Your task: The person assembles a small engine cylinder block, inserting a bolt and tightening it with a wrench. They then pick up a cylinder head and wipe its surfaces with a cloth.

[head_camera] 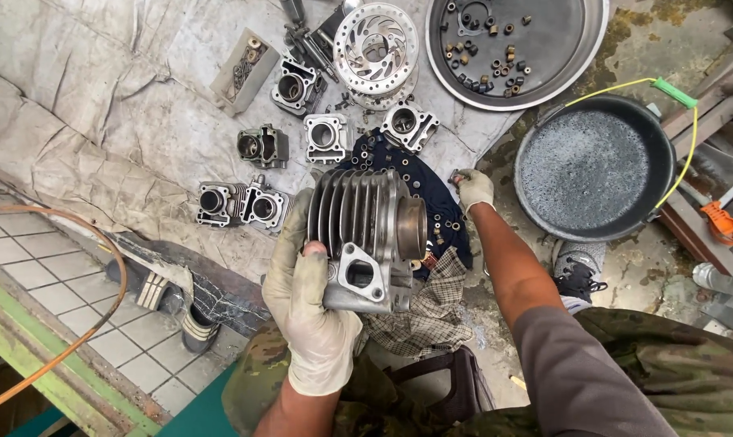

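A: Well, what have I got in the left hand (pixel 314 311)?

B: A finned engine cylinder (pixel 368 239), gloved fingers wrapped round its base, held above the dark cloth (pixel 431 190).

A: And my right hand (pixel 473 189)?

B: At the cloth's edge, fingertips pinched on something small; I cannot tell what.

A: Containers?

B: The round metal tray (pixel 544 73) holds scattered small nuts and bushings plus a gasket. The black basin (pixel 593 166) holds greyish, foamy liquid. A small grey box (pixel 243 71) holds dark metal bits.

Dull silver finned cylinder (pixel 366 235), pale gloves, navy cloth (pixel 439 198), checked rag (pixel 427 311)
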